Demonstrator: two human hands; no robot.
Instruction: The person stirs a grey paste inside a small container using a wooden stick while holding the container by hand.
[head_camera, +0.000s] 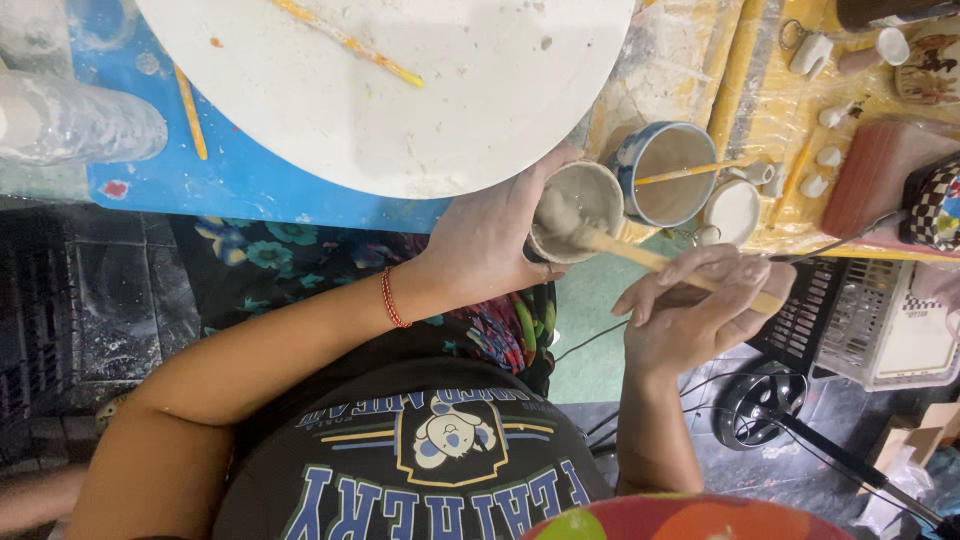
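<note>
Clay-grey slip is coating the inside of the small cup (578, 212) that we are clasping in our left hand (492, 240), fingers wrapped around its wall, just off the edge of the big white round board (400, 90) and beside the blue-rimmed cup (668, 172). Our right hand (690, 310) is pinching a wooden-handled brush (660, 262), whose loaded tip is dipping into the cup. We are judging that a tilt of the cup, held over our lap, could be spilling the wet slip onto our clothes.
</note>
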